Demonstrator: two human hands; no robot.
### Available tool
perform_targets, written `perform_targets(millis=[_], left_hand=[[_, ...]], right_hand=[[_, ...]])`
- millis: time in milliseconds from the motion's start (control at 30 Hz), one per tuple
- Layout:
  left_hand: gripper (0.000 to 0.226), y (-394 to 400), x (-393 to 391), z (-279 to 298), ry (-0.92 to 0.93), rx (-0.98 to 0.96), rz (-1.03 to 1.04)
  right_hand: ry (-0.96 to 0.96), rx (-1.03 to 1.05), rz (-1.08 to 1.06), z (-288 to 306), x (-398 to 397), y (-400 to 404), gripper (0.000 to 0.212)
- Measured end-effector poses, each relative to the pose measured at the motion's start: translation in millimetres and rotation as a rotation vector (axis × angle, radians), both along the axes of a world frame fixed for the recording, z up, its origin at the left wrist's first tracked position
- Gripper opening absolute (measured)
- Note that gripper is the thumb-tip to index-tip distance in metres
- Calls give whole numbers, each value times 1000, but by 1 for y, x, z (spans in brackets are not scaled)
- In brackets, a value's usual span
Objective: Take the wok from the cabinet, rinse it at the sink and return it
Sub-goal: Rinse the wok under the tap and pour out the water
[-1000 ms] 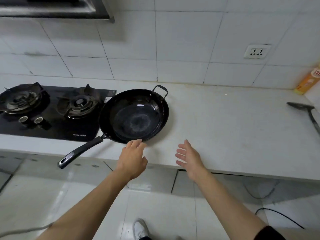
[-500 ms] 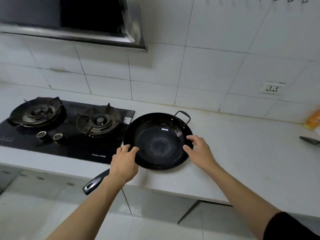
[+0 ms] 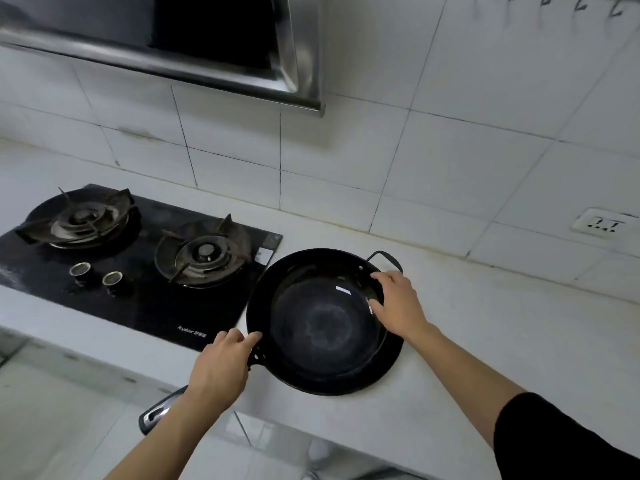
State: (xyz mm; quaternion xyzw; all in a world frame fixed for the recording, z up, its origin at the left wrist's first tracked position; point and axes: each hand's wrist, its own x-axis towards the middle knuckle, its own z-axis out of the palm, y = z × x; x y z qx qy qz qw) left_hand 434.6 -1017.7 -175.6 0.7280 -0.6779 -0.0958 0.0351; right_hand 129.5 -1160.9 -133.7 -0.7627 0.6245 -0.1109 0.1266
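Note:
A black wok [image 3: 322,323] sits on the white counter [image 3: 485,341] just right of the hob. Its long handle [image 3: 157,412] sticks out over the counter's front edge, and a small loop handle [image 3: 386,258] is on the far side. My left hand [image 3: 221,368] lies at the near-left rim, where the long handle joins, with its fingertips touching the rim. My right hand [image 3: 398,306] holds the right rim beside the loop handle, thumb and forefinger reaching over the edge into the wok.
A black two-burner gas hob [image 3: 138,258] with two knobs lies left of the wok. A steel range hood [image 3: 207,46] hangs above it. A wall socket [image 3: 601,223] is on the tiled wall at right, and hooks [image 3: 581,5] hang at top right.
Both hands came forward from the counter's front edge onto the wok's rim. The right hand slid further along the rim towards the loop handle. The view rose and moved closer.

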Motion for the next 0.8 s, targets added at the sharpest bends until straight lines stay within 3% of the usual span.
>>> perform_targets(millis=[333, 500, 800], left_hand=[[54, -14, -12, -7, -58, 86, 17], [58, -8, -11, -11, -93, 130, 85], [70, -3, -9, -17, -174, 136, 26]], right_hand=[[346, 3, 38, -43, -16, -99, 75], [325, -11, 84, -49, -18, -117, 67], [277, 26, 112, -34, -10, -126, 64]])
